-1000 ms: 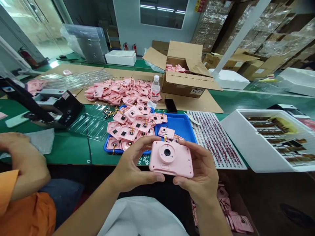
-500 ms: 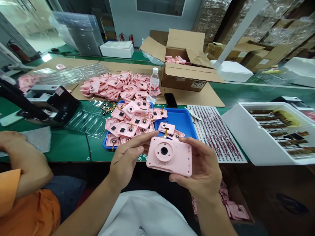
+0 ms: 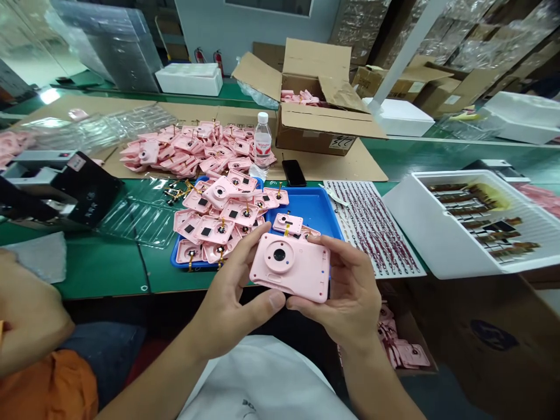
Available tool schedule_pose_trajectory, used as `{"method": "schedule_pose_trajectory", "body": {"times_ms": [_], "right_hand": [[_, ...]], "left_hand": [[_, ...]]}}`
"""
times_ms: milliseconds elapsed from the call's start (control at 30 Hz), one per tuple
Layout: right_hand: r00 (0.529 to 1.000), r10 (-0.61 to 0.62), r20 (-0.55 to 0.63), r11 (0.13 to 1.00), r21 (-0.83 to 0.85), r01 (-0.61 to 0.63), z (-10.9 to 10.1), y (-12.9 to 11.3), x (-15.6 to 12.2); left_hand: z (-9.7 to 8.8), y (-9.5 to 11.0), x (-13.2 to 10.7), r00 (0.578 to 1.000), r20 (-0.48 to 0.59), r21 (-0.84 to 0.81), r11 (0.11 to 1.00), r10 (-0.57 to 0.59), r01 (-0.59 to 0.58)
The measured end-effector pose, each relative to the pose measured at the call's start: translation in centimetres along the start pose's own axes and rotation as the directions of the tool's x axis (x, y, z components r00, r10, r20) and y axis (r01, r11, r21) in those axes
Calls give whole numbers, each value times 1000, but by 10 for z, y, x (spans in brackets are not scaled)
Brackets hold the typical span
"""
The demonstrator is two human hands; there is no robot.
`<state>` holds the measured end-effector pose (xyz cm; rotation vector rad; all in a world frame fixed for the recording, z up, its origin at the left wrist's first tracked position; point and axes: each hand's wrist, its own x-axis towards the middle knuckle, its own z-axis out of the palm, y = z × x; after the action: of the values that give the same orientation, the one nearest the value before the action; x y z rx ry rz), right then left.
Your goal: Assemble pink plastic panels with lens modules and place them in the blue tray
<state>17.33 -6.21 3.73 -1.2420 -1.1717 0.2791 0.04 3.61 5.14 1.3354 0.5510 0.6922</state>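
Note:
A pink camera casing with a round lens ring is held up in front of me, its lens side facing me. My left hand grips its left end, thumb along the bottom edge and index finger at the top. Around its right end my right hand is closed, thumb underneath. A gold flex cable stands up from the top edge. Just beyond lies a blue tray with a few pink parts, and left of it another blue tray is heaped with pink casing halves.
Behind the trays are a large pile of pink casings, a water bottle, a phone and an open carton. Rows of dark red strips and a white foam box lie right. A co-worker's arm is at left.
My left thumb has moved down to the casing's bottom edge, and the left hand now grips its end more fully. The view has shifted slightly to the right.

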Motion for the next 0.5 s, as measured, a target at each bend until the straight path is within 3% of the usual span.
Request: {"method": "schedule_pose_trajectory", "body": {"times_ms": [100, 167, 300, 500], "right_hand": [[988, -153, -6, 980, -128, 151, 3, 2, 2], [975, -221, 0, 962, -167, 218, 3, 4, 4], [981, -195, 3, 973, -123, 194, 2, 8, 3], [991, -133, -17, 990, -48, 132, 1, 9, 0]], "left_hand": [[9, -2, 0, 997, -61, -19, 999, -39, 38], [13, -1, 2, 998, -26, -109, 992, -62, 59], [13, 3, 5, 993, 86, -270, 957, -84, 104], [16, 8, 2, 999, 8, -305, 951, -53, 52]]}}
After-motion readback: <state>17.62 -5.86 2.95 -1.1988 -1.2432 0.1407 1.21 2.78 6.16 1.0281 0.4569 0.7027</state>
